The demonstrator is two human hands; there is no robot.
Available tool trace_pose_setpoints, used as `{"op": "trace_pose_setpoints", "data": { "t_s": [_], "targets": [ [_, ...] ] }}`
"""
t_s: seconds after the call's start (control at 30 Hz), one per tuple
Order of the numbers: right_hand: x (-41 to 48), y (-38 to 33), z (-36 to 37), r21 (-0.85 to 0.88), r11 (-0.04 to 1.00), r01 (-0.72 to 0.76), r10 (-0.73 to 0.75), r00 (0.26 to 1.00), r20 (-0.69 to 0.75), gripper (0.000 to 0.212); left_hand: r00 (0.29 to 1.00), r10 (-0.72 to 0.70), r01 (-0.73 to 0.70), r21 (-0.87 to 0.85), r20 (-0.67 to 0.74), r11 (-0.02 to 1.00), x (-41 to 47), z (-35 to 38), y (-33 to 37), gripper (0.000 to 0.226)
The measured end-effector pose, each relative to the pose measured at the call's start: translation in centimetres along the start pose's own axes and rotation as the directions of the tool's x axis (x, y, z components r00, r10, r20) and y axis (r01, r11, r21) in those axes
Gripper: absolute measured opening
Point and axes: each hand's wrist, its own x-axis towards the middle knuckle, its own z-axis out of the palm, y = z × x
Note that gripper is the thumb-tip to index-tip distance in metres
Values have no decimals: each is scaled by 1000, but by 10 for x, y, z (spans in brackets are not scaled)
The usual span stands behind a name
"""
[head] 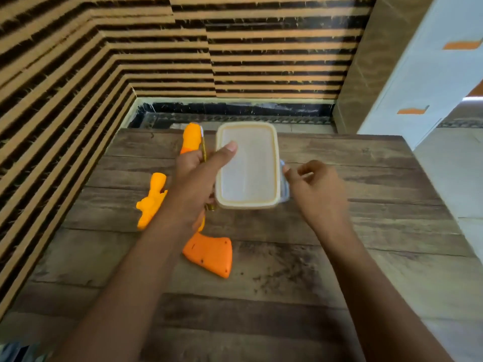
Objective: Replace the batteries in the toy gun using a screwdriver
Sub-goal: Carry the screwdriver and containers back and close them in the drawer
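Note:
An orange toy gun lies on the wooden table, its barrel pointing away and its stock towards me; my left arm hides the middle. A separate orange piece lies to its left. My left hand grips the left edge of a translucent lidded plastic box, thumb on the lid. A thin yellowish rod, perhaps the screwdriver, shows beside that hand. My right hand pinches the box's right-side clip, a bluish part.
The table sits in a corner of striped black and tan walls. A white cabinet with orange handles stands at the right. Tiled floor shows past the table's right edge. Dark specks lie on the table near the stock.

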Motion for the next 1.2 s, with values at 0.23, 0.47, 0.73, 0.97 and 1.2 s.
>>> {"op": "trace_pose_setpoints", "data": {
  "t_s": [0.23,0.47,0.73,0.97,1.2],
  "targets": [
    [29,3,27,-149,977,-153,182,961,206,29,997,-76,77,75,-14,994,54,1,9,49],
    [36,-27,-12,-19,916,-400,381,856,350,30,949,-310,313,72,-55,947,48,8,71,35],
    [18,-155,-147,274,850,-450,411,892,190,34,913,-407,406,95,-12,909,23,19,221,28],
    [6,-276,-272,404,832,-379,411,912,9,28,904,-411,391,155,121,907,-10,41,368,25],
    [-5,-320,-351,542,754,-370,497,862,-103,10,871,-400,342,230,286,911,-27,75,427,28]
  ]
}}
